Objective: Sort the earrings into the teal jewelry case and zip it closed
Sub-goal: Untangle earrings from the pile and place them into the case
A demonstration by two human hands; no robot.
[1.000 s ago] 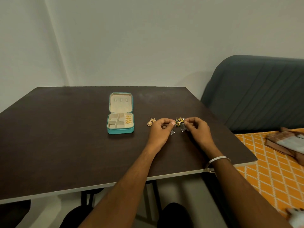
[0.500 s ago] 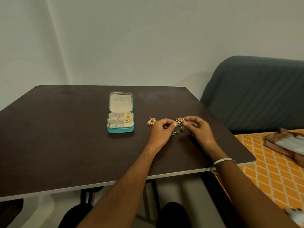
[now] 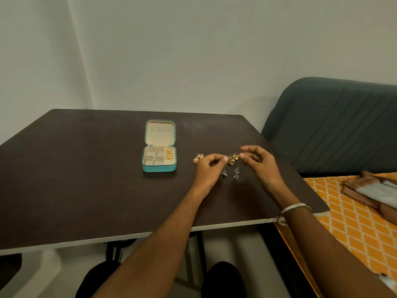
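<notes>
The teal jewelry case (image 3: 159, 168) lies open on the dark table (image 3: 86, 179), with several gold earrings (image 3: 169, 153) in its right compartment. A gold earring pair (image 3: 197, 158) lies to the right of the case. My left hand (image 3: 208, 171) has its fingers curled, and its thumb and forefinger pinch the edge of a gold-and-green earring cluster (image 3: 233, 159). My right hand (image 3: 261, 166) is just right of the cluster with its fingers spread loosely and its thumb tip beside it. Two silver earrings (image 3: 230, 173) lie on the table between my hands.
A dark grey sofa back (image 3: 335, 125) stands at the table's right. An orange patterned cover (image 3: 352, 222) with folded cloth (image 3: 373, 192) lies right of the table edge. The table's left half is bare dark wood.
My right hand has let its fingers spread and lifted them off the gold-and-green cluster. The two silver earrings now lie apart in plain view between my hands.
</notes>
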